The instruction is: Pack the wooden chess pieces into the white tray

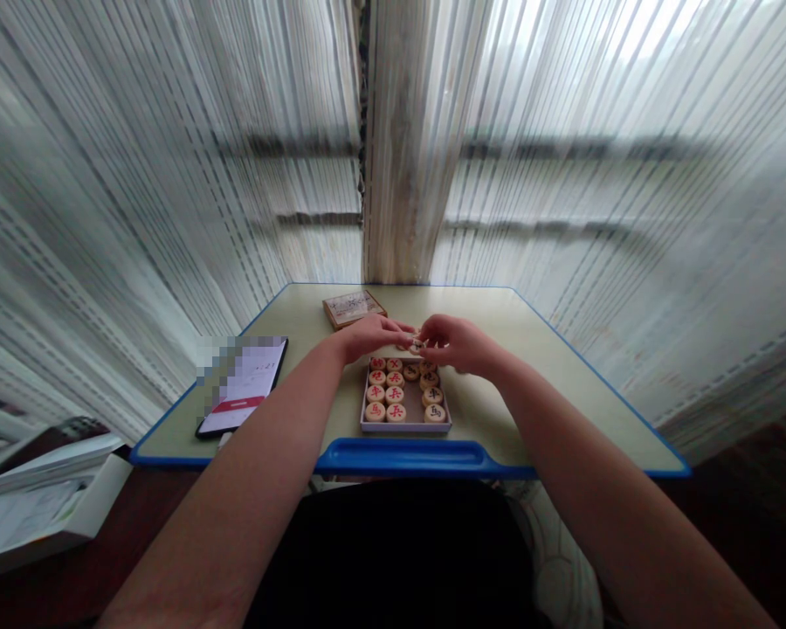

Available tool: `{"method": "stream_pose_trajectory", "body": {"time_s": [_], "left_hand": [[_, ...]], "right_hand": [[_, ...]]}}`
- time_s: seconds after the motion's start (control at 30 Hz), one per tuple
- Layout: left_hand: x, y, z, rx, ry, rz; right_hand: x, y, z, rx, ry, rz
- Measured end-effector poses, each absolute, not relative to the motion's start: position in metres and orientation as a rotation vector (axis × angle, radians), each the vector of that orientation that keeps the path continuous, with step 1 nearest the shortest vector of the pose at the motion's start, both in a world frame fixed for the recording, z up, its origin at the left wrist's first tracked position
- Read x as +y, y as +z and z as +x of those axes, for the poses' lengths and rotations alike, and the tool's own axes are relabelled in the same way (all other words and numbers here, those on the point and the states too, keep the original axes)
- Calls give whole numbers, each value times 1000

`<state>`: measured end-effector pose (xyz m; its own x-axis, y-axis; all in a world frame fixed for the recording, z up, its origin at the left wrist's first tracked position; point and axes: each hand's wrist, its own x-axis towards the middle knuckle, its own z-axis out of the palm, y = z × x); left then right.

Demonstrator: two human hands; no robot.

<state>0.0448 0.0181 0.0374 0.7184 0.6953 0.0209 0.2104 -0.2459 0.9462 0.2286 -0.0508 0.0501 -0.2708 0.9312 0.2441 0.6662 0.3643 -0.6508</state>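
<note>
A shallow grey box [405, 427] sits near the front of a small blue-edged table [537, 367]. It holds several round wooden chess pieces [395, 395] with red characters. My left hand [370, 335] and my right hand [455, 342] meet over the far end of the box. Both have fingers curled and pinched together around small pieces [417, 342] between them; which hand holds which piece I cannot make out.
A phone [245, 386] with a lit screen lies at the table's left. A wooden box lid [353, 307] rests at the back. Sheer striped curtains [563, 175] hang close behind. A white box of papers [39, 507] stands low on the left.
</note>
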Motion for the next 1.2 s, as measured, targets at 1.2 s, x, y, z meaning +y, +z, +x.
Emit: {"method": "stream_pose_trajectory", "body": {"time_s": [1.2], "left_hand": [[22, 35, 44, 689, 565, 1632]], "right_hand": [[-53, 54, 227, -2105, 330, -1365]]}}
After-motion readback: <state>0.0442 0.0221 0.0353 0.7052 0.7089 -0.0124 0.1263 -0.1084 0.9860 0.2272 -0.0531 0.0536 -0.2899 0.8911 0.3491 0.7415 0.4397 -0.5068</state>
